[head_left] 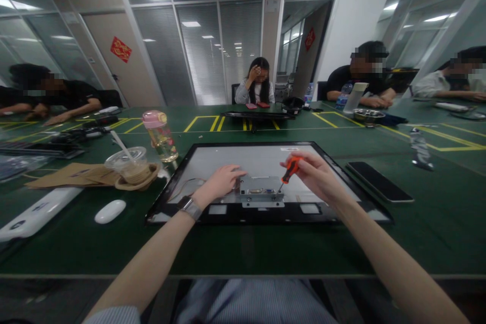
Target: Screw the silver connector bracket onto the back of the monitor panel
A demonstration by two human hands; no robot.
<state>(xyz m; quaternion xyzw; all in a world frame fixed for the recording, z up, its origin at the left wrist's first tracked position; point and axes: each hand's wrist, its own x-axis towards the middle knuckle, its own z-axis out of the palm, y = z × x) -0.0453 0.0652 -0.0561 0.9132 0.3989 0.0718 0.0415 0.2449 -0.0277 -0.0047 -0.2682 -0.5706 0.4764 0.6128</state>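
A flat panel with a black frame (243, 215) and a pale grey back lies on the green table. Near its front edge stands a metal bracket (261, 183) with connector ports. My right hand (313, 169) is closed round an orange and black screwdriver (291, 168), its tip down at the bracket's right side. My left hand (224, 180) wears a watch and rests at the bracket's left side, fingers stretched toward its top corner. Whether those fingertips grip the bracket is too small to tell. Thin wires lie on the panel left of my left hand.
On the left are a pink-lidded bottle (161, 136), a plastic cup (129, 162), a white mouse (110, 211) and a long white case (41, 210). A black phone (379, 181) lies right of the panel. Several people sit round the table (243, 253).
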